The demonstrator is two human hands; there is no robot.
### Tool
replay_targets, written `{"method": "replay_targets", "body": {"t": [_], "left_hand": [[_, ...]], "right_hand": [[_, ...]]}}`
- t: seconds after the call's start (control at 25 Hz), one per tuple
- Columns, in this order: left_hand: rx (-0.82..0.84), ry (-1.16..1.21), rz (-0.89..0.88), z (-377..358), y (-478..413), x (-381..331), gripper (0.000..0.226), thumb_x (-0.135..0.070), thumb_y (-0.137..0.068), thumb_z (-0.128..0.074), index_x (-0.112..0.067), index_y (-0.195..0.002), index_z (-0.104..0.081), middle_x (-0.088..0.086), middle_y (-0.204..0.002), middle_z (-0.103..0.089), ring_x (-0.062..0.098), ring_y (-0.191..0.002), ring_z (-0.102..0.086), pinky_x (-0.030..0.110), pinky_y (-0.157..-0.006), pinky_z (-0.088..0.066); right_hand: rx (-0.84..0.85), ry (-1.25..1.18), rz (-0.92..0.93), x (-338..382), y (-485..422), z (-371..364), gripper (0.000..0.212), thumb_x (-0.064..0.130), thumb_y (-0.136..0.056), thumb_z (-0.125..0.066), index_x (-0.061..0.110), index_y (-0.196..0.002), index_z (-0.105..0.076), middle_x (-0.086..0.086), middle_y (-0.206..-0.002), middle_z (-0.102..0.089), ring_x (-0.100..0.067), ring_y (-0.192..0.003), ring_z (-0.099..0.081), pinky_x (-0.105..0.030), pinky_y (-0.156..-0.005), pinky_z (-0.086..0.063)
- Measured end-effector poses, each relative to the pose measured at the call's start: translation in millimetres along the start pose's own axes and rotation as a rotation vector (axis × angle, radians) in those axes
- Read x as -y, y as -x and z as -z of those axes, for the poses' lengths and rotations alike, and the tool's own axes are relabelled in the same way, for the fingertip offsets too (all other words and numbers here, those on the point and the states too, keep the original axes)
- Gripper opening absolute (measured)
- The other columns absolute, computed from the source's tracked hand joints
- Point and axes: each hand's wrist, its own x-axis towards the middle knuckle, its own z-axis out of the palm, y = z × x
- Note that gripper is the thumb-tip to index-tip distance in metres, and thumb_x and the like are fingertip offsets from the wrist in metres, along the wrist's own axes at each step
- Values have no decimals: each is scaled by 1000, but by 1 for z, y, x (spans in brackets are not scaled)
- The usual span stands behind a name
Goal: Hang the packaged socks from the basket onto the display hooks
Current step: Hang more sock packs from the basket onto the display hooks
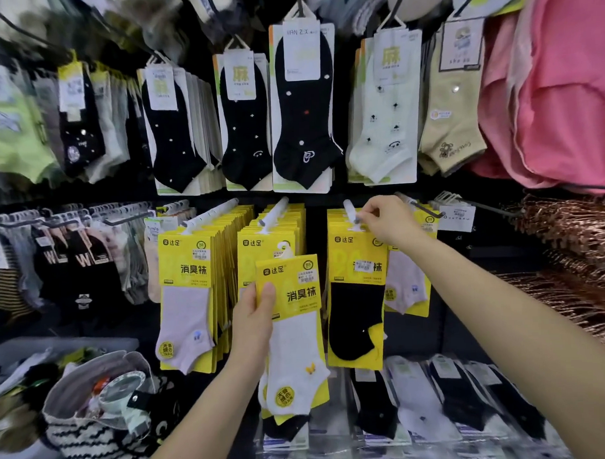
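My left hand [254,315] grips a yellow-carded pack of white socks [294,329] by its left edge, held in front of the middle row of yellow packs [267,234]. At least one more pack hangs behind it in the same grip. My right hand [384,219] pinches the white hanger tab of a black-sock pack [356,296] at the tip of the right display hook [350,208]. A row of pale-sock packs [186,285] hangs on the left hook [208,215]. The striped basket [95,439] sits at the lower left.
Black and white sock cards [303,102] hang on the row above. Pink garments [560,89] and copper hangers [576,240] fill the right side. More socks hang at the left [72,265] and lie on a shelf [454,406] below.
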Motion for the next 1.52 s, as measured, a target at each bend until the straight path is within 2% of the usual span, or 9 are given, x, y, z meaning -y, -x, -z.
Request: {"method": "replay_targets", "body": {"t": [0.08, 0.24, 0.44, 0.68, 0.92, 1.04, 1.16, 1.36, 1.52], "left_hand": [[8, -22, -3, 1, -1, -3, 20, -24, -98, -45, -16, -103, -62, 11, -110, -64, 21, -100, -62, 38, -86, -51], [39, -16, -28, -11, -1, -10, 16, -23, -97, -47, -19, -91, -61, -1, -90, -67, 14, -85, -61, 31, -76, -50], [40, 46, -3, -36, 1, -10, 5, -22, -91, -58, -25, -91, -62, -2, -95, -70, 12, -87, -65, 28, -76, -54], [86, 66, -14, -61, 0, -10, 7, -17, -90, -60, -23, -88, -64, -10, -85, -70, -5, -71, -65, 10, -58, -49], [120, 88, 18, -78, -13, -19, 6, -23, -91, -60, -20, -87, -63, -12, -80, -70, -1, -70, -66, 14, -59, -52], [49, -12, 22, -77, -17, -21, 35, -32, -96, -48, -18, -64, -43, -18, -46, -45, -1, -43, -42, 7, -42, -30], [-74, -64, 24, -59, -16, -13, 40, -34, -97, -43, -18, -63, -29, -11, -54, -27, 2, -43, -26, 12, -40, -23], [-191, -94, -24, -17, -10, -5, 40, -33, -97, -44, -16, -63, -31, -5, -57, -31, 3, -47, -26, 15, -45, -24], [-138, -163, -93, -9, -8, -12, 42, -29, -97, -44, -17, -60, -31, -10, -51, -30, 2, -45, -27, 14, -43, -22]], "right_hand": [[-14, -48, -42, -3, 1, -2, 14, 22, -91, -56, 14, -81, -62, -1, -82, -64, -8, -59, -49, -24, -50, -37], [-216, -217, 38, 4, 21, -1, 10, 29, -88, -59, 23, -82, -55, 10, -70, -52, -2, -61, -46, -20, -52, -34], [14, -149, 248, 20, 58, -6, 16, 32, -85, -63, 28, -71, -60, 16, -69, -55, 0, -66, -50, -19, -62, -41], [117, -167, 155, 6, 48, 14, 11, 20, -87, -62, 21, -76, -64, 12, -76, -61, -5, -72, -55, -24, -70, -46], [104, 12, 128, 6, 28, 19, 19, 17, -95, -43, 5, -89, -56, 6, -72, -51, -11, -64, -46, -27, -53, -34], [79, 9, 80, 9, 18, 23, 22, 15, -96, -38, 0, -88, -52, -1, -67, -44, -14, -59, -39, -28, -52, -28], [101, 19, 61, 8, 12, 17, 28, 13, -96, -37, -11, -95, -53, -6, -68, -43, -19, -63, -40, -30, -58, -30], [124, 89, 16, 1, 4, 2, 27, 19, -97, -38, 4, -85, -57, -14, -78, -63, -16, -50, -39, -28, -47, -27], [46, 45, 23, -3, 4, 4, 15, 21, -94, -47, 15, -91, -60, 6, -71, -57, -8, -57, -47, -25, -48, -32]]}}
